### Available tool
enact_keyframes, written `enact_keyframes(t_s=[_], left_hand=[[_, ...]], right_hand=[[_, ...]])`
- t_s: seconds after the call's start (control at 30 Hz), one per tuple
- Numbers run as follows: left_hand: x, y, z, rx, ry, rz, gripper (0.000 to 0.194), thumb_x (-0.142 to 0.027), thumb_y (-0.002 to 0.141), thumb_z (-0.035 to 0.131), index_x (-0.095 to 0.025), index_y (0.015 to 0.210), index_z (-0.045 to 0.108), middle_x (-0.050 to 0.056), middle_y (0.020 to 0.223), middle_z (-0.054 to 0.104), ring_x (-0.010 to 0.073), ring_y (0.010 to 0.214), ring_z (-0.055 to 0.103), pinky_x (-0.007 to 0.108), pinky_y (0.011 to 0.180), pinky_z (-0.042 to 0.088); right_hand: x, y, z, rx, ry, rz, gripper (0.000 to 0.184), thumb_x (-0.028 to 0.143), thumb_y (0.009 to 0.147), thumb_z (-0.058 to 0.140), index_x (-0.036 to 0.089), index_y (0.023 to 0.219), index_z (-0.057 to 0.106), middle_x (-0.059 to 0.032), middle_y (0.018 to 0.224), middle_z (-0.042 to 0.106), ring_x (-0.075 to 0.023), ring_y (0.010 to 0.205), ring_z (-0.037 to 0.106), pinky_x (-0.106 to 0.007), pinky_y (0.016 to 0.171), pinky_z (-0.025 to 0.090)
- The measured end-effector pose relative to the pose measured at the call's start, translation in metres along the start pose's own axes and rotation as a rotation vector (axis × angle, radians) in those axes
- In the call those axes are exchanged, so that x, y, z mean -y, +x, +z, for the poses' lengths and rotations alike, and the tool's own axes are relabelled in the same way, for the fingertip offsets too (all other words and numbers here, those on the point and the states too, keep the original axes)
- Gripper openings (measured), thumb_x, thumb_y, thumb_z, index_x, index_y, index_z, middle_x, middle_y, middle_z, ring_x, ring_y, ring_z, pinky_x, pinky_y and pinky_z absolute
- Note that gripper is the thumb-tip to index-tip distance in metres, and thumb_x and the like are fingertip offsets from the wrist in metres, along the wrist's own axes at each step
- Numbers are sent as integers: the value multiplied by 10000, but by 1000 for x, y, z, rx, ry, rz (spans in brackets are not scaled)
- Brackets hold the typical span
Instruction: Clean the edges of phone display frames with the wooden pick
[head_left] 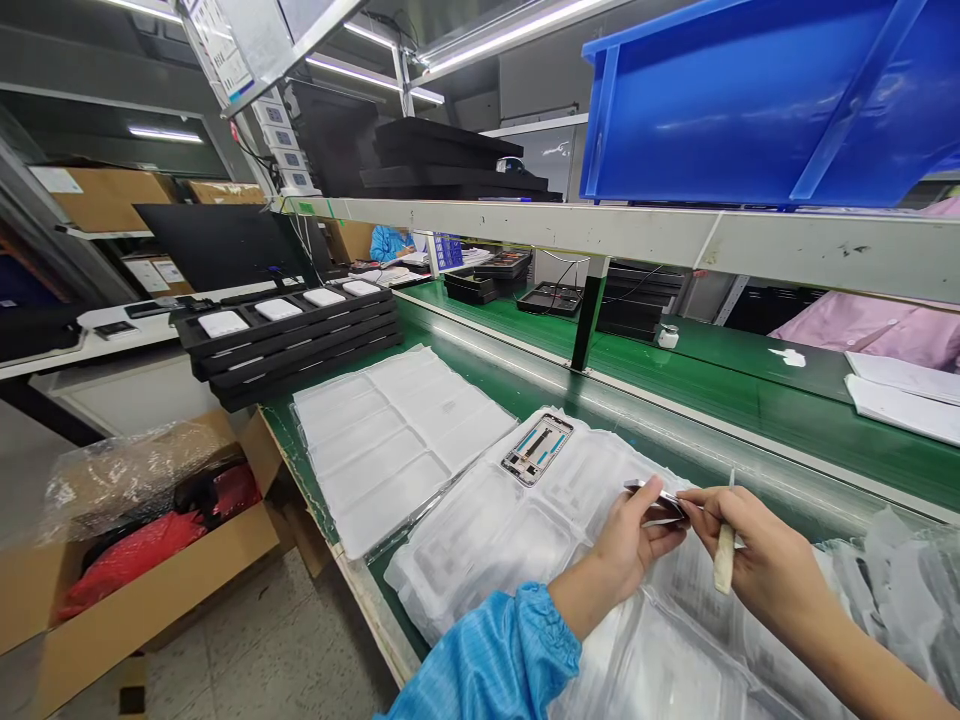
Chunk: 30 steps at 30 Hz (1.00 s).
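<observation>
My left hand [626,535] is closed around a phone frame [655,494], a thin dark piece with a metallic edge, seen nearly edge-on. At its right end the fingertips of my right hand [742,535] pinch or touch the edge; the fingers hide the exact contact. Tucked in my right hand is a slim tool with a cream-coloured wrapped handle [724,560] and a thin point sticking up. Another phone frame [538,447], with blue strips and a dark flex piece inside, lies on the stacked clear plastic trays [480,560] left of my hands.
White-lined trays [397,430] lie on the green bench further left, near stacked black trays [300,345] holding white pieces. A shelf beam [487,218] with a blue bin [750,110] crosses above. Crumpled clear plastic [900,590] sits right; an open carton [172,590] stands on the floor.
</observation>
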<state>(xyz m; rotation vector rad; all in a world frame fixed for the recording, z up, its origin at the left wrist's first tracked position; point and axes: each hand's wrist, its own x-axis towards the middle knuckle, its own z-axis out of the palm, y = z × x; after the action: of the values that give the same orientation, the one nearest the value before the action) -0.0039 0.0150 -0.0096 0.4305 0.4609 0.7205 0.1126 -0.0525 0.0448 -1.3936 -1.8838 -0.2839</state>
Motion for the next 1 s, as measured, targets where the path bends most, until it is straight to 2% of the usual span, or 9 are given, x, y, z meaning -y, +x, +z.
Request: enact_keyframes(t_s=[0.23,0.53,0.7,0.87,0.93,1.0], left_hand=[[2,-1,2,-11,-38,74,532,-492,581,886,-149,842,574,85,866,665,170,782,647,288,767,534],[2,-1,2,-18,-64,84,508,-453,572,900,-169,816,556,75,859,667,172,803,643,291,790,518],[2,-1,2,0,-77,71,501,-465,588,885,-158,828,570,85,864,666,182,808,645,300,794,520],[0,-3,3,58,-71,43,518,-502,587,869,-139,847,607,79,836,655,175,769,631,298,774,518],[-1,-4,4,61,-77,22,493,-494,608,853,-130,848,623,80,826,648,176,749,627,305,775,514],[-3,-5,4,61,-86,-3,469,-490,642,826,-116,855,640,95,842,648,185,763,631,312,803,506]], right_hand=[[-2,0,1,26,-128,-181,224,171,976,453,235,761,437,-33,874,687,-153,760,607,-255,612,500],[-3,-3,-2,84,-227,-279,198,123,964,411,232,817,487,-59,888,679,-182,752,557,-303,629,470],[0,-2,-3,84,-240,-299,204,94,960,388,227,855,502,-66,903,681,-196,790,573,-312,654,481],[5,0,-2,60,-177,-209,222,179,985,408,237,779,465,-60,955,708,-182,789,618,-301,627,501],[8,1,-2,61,-113,-106,236,241,981,441,244,745,445,-60,931,712,-191,816,658,-307,639,525],[11,1,-3,49,-30,60,243,297,958,480,253,728,414,-55,872,713,-200,818,692,-288,586,533]])
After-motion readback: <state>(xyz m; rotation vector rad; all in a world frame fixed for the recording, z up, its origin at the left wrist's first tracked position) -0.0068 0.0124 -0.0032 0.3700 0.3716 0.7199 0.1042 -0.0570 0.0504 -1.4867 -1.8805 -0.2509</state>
